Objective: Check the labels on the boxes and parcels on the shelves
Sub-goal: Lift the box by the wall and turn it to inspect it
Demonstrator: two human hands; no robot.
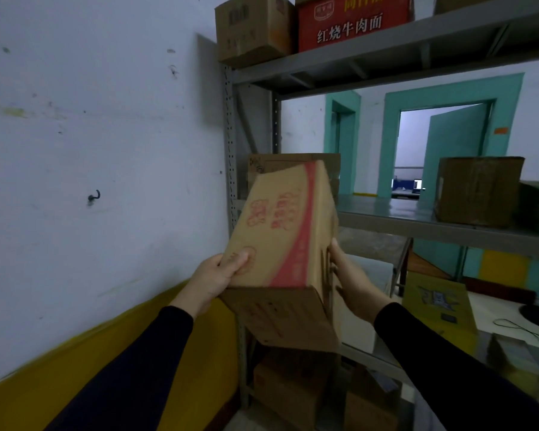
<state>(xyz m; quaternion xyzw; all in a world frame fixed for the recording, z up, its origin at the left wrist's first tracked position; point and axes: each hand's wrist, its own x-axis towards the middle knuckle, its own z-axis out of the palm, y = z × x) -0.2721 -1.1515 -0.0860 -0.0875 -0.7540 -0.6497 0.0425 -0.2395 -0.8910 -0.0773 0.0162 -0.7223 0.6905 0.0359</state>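
Note:
I hold a brown cardboard box (282, 237) with red print and a red stripe, tilted in the air in front of the grey metal shelf unit (386, 222). My left hand (218, 278) grips its left lower edge, thumb on the printed face. My right hand (352, 281) presses flat against its right side. Behind it on the middle shelf stands another brown box (262, 164), mostly hidden. A dark brown box (479, 191) sits further right on that shelf.
The top shelf carries a brown box (252, 29) and a red carton (352, 23) with white characters. A yellow box (439, 303) lies on a lower shelf at right, more cartons (290, 390) below. A white and yellow wall (106, 181) is close at left. Teal doorways (448, 144) stand behind.

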